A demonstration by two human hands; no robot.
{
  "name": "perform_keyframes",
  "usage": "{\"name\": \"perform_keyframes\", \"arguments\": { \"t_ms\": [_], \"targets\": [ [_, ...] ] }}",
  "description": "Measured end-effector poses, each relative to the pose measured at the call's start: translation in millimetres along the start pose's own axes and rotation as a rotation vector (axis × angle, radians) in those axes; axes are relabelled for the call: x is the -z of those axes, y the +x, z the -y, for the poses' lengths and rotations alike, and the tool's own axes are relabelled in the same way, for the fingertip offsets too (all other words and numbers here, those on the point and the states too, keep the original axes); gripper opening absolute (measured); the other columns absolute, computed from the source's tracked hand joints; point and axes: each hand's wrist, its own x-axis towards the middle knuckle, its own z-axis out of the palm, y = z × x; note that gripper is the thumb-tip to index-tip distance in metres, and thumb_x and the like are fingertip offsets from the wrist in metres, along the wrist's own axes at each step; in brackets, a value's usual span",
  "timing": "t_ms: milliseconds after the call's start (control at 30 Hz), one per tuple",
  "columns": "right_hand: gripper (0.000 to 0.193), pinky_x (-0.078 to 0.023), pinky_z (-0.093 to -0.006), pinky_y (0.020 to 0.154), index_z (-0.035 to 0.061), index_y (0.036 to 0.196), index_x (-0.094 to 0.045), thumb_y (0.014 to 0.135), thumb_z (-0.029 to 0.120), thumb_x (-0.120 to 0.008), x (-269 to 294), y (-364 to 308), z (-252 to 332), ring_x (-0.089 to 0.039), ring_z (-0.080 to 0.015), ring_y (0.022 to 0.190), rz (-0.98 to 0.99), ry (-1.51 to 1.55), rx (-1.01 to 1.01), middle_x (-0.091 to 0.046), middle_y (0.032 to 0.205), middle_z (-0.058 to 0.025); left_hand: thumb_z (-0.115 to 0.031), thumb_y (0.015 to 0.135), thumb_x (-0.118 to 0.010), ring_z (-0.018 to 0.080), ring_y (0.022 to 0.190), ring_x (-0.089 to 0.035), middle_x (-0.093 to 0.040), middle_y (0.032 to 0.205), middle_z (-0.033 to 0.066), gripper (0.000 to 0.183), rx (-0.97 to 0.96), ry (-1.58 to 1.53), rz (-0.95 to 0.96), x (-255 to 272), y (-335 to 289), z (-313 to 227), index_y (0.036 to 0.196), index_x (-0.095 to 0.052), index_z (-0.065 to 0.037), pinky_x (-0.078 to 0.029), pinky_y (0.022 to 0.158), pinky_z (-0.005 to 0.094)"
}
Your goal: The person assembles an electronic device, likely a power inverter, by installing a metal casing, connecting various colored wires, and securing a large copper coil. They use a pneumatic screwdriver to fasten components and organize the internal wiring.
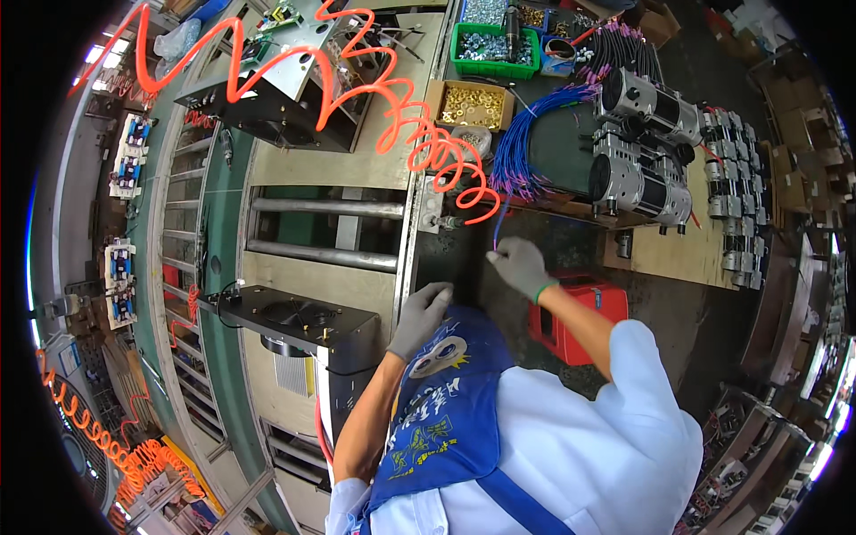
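Observation:
My right hand, in a grey glove, is closed in a pinch on the end of a blue wire. The wire runs down from a thick bundle of blue wires with pink tips, draped at the edge of the green bench. My left hand, gloved too, is beside the conveyor's metal edge in front of my apron. Its fingers are loosely stretched and nothing shows in them. Nearest to it on the line stands a black metal housing with a round fan opening.
A coiled orange air hose hangs across the line. Bins of fasteners, a green one and a cardboard one, sit on the bench. Silver motor pumps stand to the right. A red case is below my right arm.

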Motion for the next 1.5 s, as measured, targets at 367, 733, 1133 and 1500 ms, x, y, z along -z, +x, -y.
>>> {"name": "perform_keyframes", "arguments": {
  "t_ms": [367,733,1133,1500],
  "targets": [
    [0.041,-0.053,-0.0501,0.084,0.0016,0.101,-0.067,0.087,0.04,-0.068,-62,22,-64,-0.066,-0.0438,0.093,-0.189,0.206,-0.253,-0.069,0.094,-0.0245,-0.029,0.104,-0.054,0.0117,0.07,-0.062,-0.068,0.096,0.0064,0.037,0.264,-0.27,0.038,-36,58,20,0.124,-0.065,0.0,-0.05,0.06,0.0273],
    [0.058,-0.052,-0.0521,0.091,0.0027,0.126,-0.056,0.086,0.041,-0.073,-79,119,-85,-0.065,-0.0427,0.109,-0.347,0.104,-0.767,-0.066,0.118,-0.0261,-0.025,0.104,-0.055,0.0106,0.075,-0.061,-0.067,0.093,0.0042,0.03,0.432,-0.335,-0.002,-13,18,68,0.117,-0.066,-0.001,-0.051,0.066,0.0267],
    [0.029,-0.038,-0.025,0.042,0.0003,0.089,-0.071,0.098,0.026,-0.062,13,56,1,-0.049,-0.0082,0.046,0.308,0.781,-0.49,-0.056,0.062,0.0003,-0.029,0.1,-0.062,0.0096,0.066,-0.059,-0.068,0.094,0.0072,0.045,0.152,-0.203,-0.045,-39,50,18,0.133,-0.059,0.002,-0.049,0.057,0.0265],
    [0.052,-0.052,-0.0368,0.055,0.0015,0.08,-0.074,0.096,0.05,-0.063,23,67,28,-0.066,-0.0177,0.054,0.144,0.392,-0.298,-0.067,0.061,-0.0066,-0.024,0.105,-0.053,0.0077,0.064,-0.056,-0.065,0.078,0.0018,0.028,0.215,-0.25,0.05,-21,14,-5,0.109,-0.069,-0.002,-0.046,0.059,0.0238]
  ]
}}
